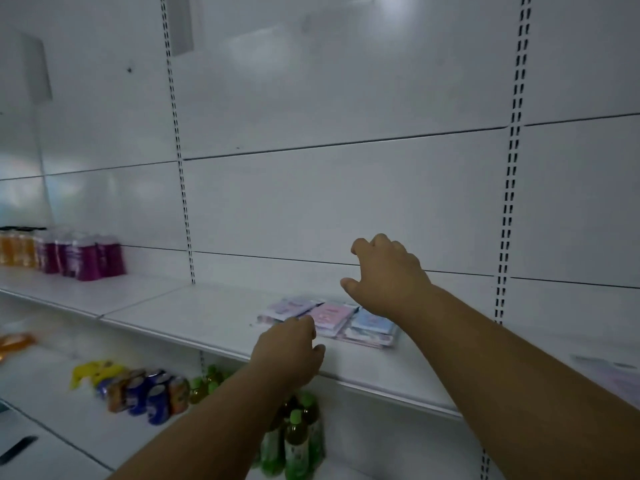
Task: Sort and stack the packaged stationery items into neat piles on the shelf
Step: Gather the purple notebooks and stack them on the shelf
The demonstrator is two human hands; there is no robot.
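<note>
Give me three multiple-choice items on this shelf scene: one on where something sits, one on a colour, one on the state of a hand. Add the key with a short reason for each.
1. Where do the stationery packs lie?
A. On the shelf the hands reach over
B. On the lower shelf, beside the cans
C. Hung on the back wall

2. What colour is the middle pack of the three on top?
A. Green
B. Pink
C. Black

3. How is the right hand?
A. Gripping a bottle
B. Pressed flat on the lower shelf
C. Above the packs, holding nothing

Key:
1 A: the packs rest flat on the upper white shelf, at the left hand.
2 B: it sits between a lilac pack and a blue one.
3 C: its loosely curled fingers hang over the packs with nothing in them.
</note>
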